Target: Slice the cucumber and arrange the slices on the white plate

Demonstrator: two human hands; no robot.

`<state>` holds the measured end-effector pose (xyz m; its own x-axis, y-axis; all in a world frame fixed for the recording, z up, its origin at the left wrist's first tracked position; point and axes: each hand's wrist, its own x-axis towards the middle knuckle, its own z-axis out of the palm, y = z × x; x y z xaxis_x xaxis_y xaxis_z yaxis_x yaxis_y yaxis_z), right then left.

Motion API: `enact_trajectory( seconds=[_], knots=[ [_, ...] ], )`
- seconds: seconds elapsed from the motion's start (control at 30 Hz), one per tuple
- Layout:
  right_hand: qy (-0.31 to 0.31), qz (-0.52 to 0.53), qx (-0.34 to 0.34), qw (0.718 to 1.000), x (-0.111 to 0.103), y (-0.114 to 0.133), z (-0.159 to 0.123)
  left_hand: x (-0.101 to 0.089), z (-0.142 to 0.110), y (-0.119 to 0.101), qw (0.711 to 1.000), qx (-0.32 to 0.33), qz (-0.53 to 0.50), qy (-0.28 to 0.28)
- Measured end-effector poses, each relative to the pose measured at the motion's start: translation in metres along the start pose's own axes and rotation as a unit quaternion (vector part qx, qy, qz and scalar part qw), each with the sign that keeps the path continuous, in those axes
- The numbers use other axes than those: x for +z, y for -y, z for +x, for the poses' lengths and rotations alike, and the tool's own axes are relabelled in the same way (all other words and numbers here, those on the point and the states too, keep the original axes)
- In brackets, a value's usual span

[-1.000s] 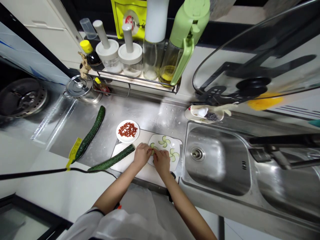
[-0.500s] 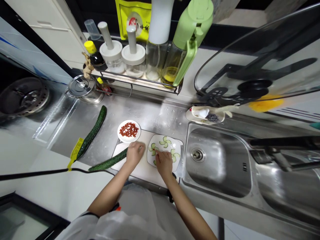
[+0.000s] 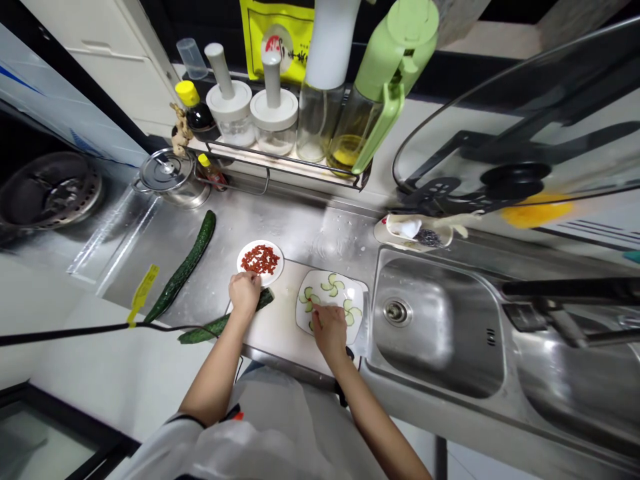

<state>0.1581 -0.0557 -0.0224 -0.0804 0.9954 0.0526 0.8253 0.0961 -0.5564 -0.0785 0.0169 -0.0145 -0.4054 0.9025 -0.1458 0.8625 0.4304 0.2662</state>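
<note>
My left hand [image 3: 245, 293] is at the near rim of a small white plate [image 3: 279, 265] of dried red goji berries [image 3: 261, 259]. Its fingers are closed together; what they hold, if anything, is hidden. My right hand [image 3: 330, 330] is over the left part of a white square plate [image 3: 356, 291]. Its thumb and fingers come together by a tiny red spot, perhaps a berry, on the cucumber slices [image 3: 307, 298]; its grip is too small to make out. Thin slices form pinwheels on this plate. A cut cucumber [image 3: 265, 298] lies partly beneath my left wrist.
Both plates touch a pale cutting board [image 3: 280, 333]. A whole cucumber [image 3: 187, 267] lies left, near a yellow-tagged black cable [image 3: 100, 331]. A steel pot [image 3: 173, 177], a rack [image 3: 240, 152] of jars and bottles, and a utensil holder [image 3: 385, 233] stand behind. The sink [image 3: 435, 333] is right.
My left hand has moved left, from over the cutting board to the rim of the berry plate, uncovering the cucumber's cut end. My right hand stays over the square plate, shifted slightly.
</note>
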Motion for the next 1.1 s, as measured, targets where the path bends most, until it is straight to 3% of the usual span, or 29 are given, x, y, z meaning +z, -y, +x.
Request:
enact_trajectory(
  seconds=[0.4,0.8,0.93,1.1],
  knots=[
    [0.005,0.005,0.014,1.0,-0.003,0.001,-0.002,0.002,0.003,-0.003,1.0,0.026,0.008,0.005],
    [-0.032,0.004,-0.007,0.999,-0.003,-0.009,-0.005,-0.019,-0.021,-0.003,0.996,0.087,0.0,-0.009],
    [-0.042,0.011,-0.008,0.999,-0.006,-0.014,-0.005,-0.012,-0.024,-0.02,0.983,0.155,-0.103,-0.009],
    [-0.045,0.005,0.019,0.999,-0.012,-0.024,-0.003,0.009,-0.035,-0.067,0.937,0.288,-0.195,0.02]
  ],
)
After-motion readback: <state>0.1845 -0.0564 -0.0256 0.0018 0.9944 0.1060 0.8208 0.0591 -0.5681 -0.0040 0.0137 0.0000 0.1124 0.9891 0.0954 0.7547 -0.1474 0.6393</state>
